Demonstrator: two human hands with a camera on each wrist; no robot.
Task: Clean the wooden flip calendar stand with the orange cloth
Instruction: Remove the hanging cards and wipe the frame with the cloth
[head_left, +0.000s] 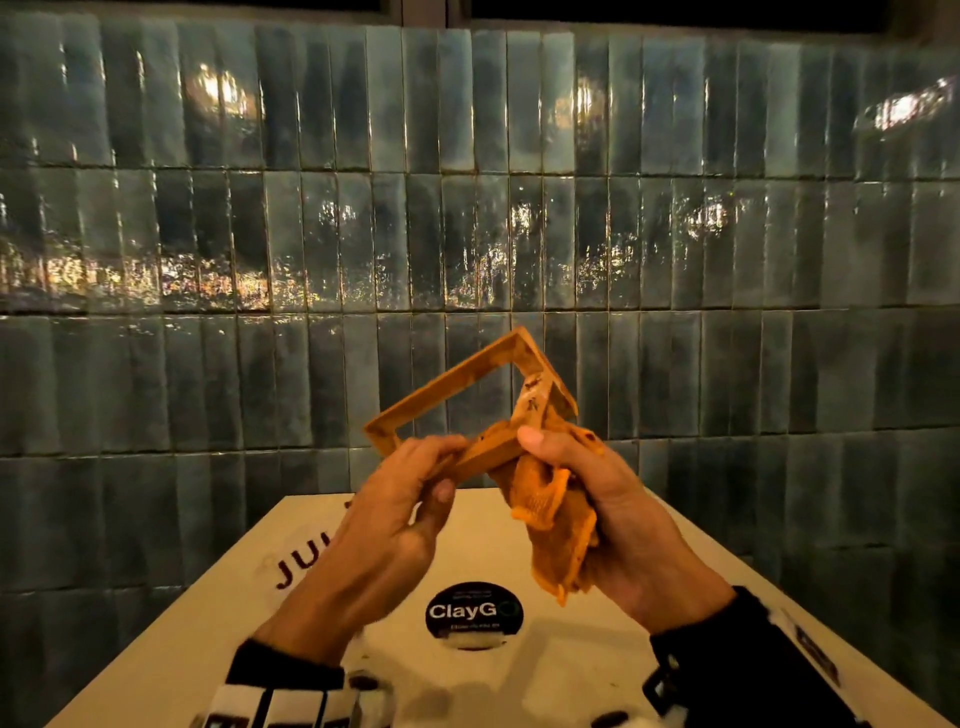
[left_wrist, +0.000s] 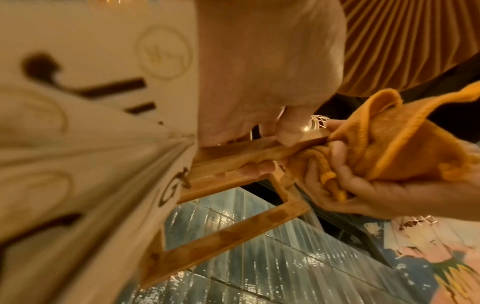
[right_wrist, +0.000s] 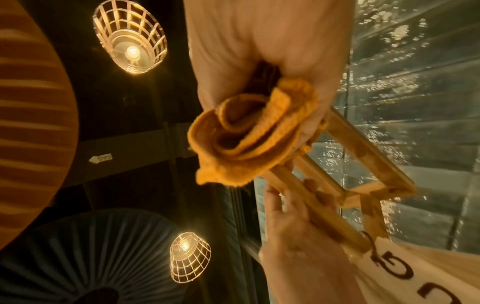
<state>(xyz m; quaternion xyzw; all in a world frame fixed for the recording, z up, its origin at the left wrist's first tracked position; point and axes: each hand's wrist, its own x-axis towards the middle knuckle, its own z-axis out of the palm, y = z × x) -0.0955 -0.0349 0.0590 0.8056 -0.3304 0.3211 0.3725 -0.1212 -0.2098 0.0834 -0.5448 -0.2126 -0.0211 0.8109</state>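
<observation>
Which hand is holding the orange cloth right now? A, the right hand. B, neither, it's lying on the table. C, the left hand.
A: the right hand grips the bunched orange cloth against the wooden stand, while the left hand holds the stand's lower bar.

Glossy teal tiled wall, caged lamps

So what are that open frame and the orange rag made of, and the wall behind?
The frame, a calendar stand, looks like light wood, maybe bamboo: flat strips with darker patches, matte finish. The orange cloth looks like soft knitted or terry fabric, with a ribbed hem and limp folds. The wall seems to be glazed blue-green ceramic tile; it is glossy and throws back wavy glints of light.
</observation>
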